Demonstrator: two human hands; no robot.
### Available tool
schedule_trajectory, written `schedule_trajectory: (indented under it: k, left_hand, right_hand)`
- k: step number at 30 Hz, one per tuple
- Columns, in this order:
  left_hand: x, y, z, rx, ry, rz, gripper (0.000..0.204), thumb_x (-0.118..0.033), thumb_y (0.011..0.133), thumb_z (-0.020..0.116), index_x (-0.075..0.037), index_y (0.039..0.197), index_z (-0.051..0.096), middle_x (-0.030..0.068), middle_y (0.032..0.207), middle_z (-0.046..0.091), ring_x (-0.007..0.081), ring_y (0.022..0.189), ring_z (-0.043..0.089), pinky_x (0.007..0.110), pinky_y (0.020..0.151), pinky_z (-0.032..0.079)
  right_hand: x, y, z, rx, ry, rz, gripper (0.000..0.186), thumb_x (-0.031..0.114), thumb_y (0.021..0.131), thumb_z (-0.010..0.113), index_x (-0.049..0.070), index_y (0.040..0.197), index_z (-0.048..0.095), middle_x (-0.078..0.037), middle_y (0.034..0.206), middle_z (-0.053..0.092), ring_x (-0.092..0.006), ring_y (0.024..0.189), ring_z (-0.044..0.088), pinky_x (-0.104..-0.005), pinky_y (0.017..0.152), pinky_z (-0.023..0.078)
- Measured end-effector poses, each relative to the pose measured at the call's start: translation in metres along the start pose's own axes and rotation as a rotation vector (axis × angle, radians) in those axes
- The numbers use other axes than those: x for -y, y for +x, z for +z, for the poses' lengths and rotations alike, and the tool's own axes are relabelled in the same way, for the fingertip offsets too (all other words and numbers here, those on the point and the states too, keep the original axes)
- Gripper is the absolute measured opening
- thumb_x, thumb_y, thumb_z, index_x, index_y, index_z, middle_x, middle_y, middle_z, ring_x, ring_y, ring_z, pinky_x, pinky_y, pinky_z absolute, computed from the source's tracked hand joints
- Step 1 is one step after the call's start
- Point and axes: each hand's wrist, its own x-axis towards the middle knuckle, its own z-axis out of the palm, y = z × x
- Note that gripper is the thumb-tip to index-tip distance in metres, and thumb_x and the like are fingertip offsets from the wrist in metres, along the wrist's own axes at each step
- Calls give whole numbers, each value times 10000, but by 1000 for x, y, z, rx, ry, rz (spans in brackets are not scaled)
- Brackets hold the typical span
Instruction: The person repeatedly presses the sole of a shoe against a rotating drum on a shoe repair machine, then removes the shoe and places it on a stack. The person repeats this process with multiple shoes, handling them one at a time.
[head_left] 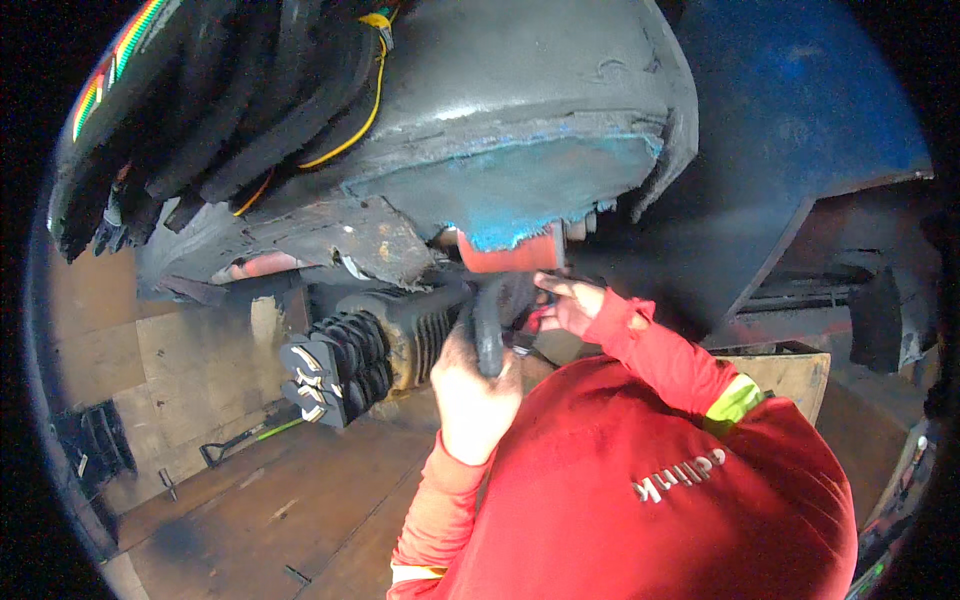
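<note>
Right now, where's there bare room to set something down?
The widest bare patch is the brown floor, between the green-and-black rod and your left sleeve; a dark scrap lies lower on it. It's crowded around your left hand, with its black curved piece, and your right hand, near the red piece. Black strips also crowd the upper left.

Black piece [488,325] in left grip [472,390]

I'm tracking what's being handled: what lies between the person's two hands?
In the head view, a black curved piece lies between the left hand, which grips it, and the right hand. The right hand's contact is unclear.
</note>
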Motion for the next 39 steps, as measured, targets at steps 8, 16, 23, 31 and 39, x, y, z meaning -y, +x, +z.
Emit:
schedule_trajectory:
  k: [8,16,23,31,39]
  left_hand:
    - [-11,-16,-23,57,-6,-11,552,-20,777,639,56,1314,530,258,1151,644,407,1036,666,417,884,539]
    - [-6,-6,-14,115,-47,-57,546,-6,759,618,73,1292,529,282,1107,644,441,1018,660,437,862,547]
    - [-25,-20,-42,204,4,-146,625,-23,764,621,61,1365,472,275,1141,646,410,998,686,407,853,560]
    - [-12,-4,-24,232,-45,-136,553,-23,786,645,86,1310,506,301,1099,645,435,997,679,417,830,559]
    - [-18,-16,-36,232,-91,-64,573,-5,778,627,77,1331,502,294,1099,648,435,997,682,426,839,559]
  right_hand:
    - [-10,-2,17,125,13,-80,368,244,960,660,93,1287,582,-73,1216,645,-271,1091,636,-498,997,511]
    - [11,-11,32,42,-76,-108,303,237,970,645,87,1228,592,-42,1133,645,-202,1049,625,-508,907,555]
    - [-10,-18,40,13,-40,-113,297,203,967,645,100,1238,579,-54,1152,638,-222,1027,631,-473,901,555]
    - [3,-18,31,-16,-39,-139,286,189,953,660,115,1221,590,-50,1111,640,-215,970,626,-488,867,569]
    - [4,-36,52,15,-29,-225,452,150,954,644,133,1367,460,-62,1139,623,-249,1058,649,-526,836,586]
